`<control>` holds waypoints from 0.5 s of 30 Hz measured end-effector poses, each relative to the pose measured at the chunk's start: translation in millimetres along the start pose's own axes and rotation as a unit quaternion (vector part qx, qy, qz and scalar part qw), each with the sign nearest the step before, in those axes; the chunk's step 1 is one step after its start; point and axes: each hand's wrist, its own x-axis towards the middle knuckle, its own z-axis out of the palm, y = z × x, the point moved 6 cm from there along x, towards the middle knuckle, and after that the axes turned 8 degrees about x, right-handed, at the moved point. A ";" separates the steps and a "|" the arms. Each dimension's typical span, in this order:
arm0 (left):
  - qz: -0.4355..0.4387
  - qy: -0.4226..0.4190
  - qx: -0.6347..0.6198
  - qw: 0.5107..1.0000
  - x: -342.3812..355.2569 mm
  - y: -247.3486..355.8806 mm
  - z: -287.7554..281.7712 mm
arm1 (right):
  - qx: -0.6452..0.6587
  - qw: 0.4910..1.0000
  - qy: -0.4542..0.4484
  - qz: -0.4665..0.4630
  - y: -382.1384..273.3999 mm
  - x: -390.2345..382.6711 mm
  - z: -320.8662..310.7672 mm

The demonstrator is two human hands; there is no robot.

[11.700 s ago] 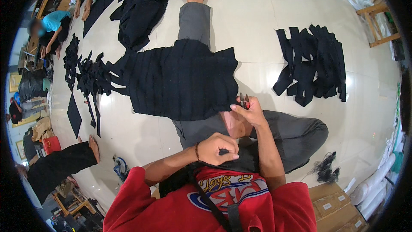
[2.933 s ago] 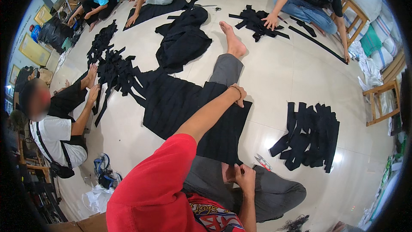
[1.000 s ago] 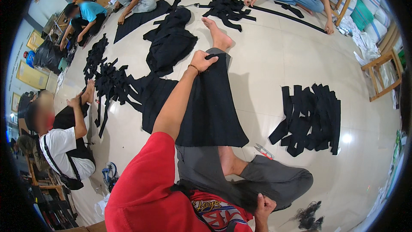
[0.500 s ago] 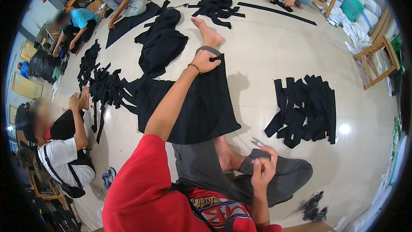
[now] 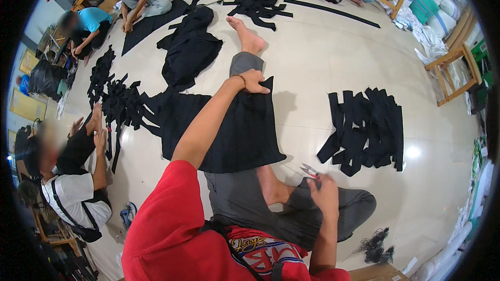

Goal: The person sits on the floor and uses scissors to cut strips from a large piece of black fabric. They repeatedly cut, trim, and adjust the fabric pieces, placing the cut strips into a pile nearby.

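Observation:
A wide black cloth (image 5: pixel 247 132) lies across my outstretched leg and the floor. My left hand (image 5: pixel 255 81) is closed on its far right corner, next to my ankle. Close to my bent knee, my right hand (image 5: pixel 324 192) is closed around a small pair of thread snips (image 5: pixel 311 171) with a reddish handle. The blades point up and left, a little apart from the cloth's near right corner. A thin thread seems to run near the blades.
Black strips (image 5: pixel 367 130) lie on the right, with a tangle of strips (image 5: pixel 125 101) on the left. A bundled black cloth (image 5: pixel 190 54) lies beyond. Several people sit around; one person (image 5: pixel 78 192) is close on my left. Thread scraps (image 5: pixel 376 245) and a wooden stool (image 5: pixel 454 75) are on the right.
My right hand has turned and closed more firmly around the snips. My left hand has come slightly nearer, still gripping the cloth's corner. The whole view has shifted a little.

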 end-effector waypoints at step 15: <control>-0.034 0.289 -0.062 0.955 -23.1 19.1 -51.6 | 0.752 0.656 0.052 -0.043 -75.5 34.5 21.2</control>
